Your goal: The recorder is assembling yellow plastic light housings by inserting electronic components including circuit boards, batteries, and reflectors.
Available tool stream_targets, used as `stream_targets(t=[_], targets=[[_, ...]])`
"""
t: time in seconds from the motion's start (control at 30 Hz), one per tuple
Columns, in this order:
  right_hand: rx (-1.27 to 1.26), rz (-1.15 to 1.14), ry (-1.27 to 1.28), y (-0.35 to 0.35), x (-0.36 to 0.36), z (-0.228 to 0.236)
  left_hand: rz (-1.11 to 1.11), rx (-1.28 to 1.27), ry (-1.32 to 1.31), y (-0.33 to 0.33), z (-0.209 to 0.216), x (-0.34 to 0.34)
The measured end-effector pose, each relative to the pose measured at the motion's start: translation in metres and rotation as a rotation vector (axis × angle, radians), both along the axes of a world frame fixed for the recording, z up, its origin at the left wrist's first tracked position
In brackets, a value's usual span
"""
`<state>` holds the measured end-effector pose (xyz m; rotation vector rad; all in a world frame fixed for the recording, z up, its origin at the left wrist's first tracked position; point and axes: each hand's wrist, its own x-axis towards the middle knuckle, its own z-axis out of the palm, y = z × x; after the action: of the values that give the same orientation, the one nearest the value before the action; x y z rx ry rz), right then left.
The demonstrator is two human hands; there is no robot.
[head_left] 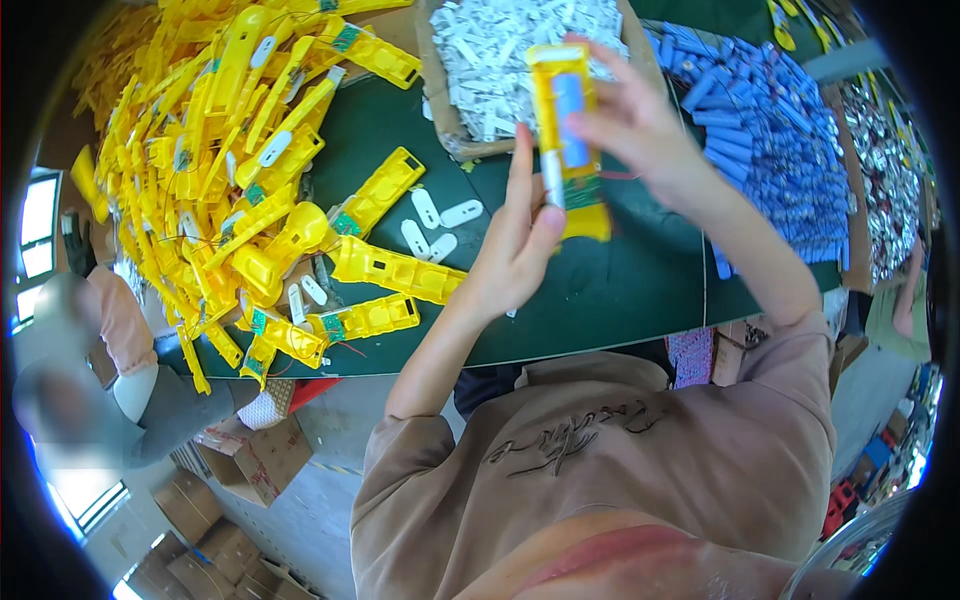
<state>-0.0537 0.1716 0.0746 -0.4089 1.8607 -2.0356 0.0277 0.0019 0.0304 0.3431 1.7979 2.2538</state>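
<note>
Upright over the green table, a long yellow plastic housing [588, 222] is held between my two hands. My left hand [510, 245] grips its lower left side, with thumb and forefinger on the edge. My right hand [645, 125] is closed at its upper right, fingers on a blue cylindrical battery [571, 105] lying in the housing. Below the battery a small green circuit board [580, 191] shows, and a white piece [553, 175] sits along the left side. A thin red wire [622, 176] sticks out at the right. The housing is slightly blurred.
A big heap of yellow housings [220, 170] fills the left of the green table [480, 340]. Loose white covers [426, 208] lie near the middle. Behind are a box of white parts [480, 60] and piled blue batteries [770, 150]. Another person's sleeve [122, 320] is at left.
</note>
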Motion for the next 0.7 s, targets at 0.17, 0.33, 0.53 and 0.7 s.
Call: stream_targets(t=[0.17, 0.33, 0.53, 0.7], targets=[[0.087, -0.216, 0.126, 0.05, -0.097, 0.058, 0.106, -0.729, 0.234, -0.051, 0.063, -0.002], [0.189, -0.198, 0.213, 0.117, -0.261, 0.01, 0.149, -1.5, 0.666, -0.129, 0.073, -0.076], [0.442, -0.412, 0.115, 0.328, -0.411, -0.119, -0.136, -1.757, 1.307, -0.137, 0.011, -0.224], [0.909, -0.446, 0.099, 0.334, -0.43, -0.136, -0.161, -1.763, 1.037, -0.158, 0.053, -0.234]])
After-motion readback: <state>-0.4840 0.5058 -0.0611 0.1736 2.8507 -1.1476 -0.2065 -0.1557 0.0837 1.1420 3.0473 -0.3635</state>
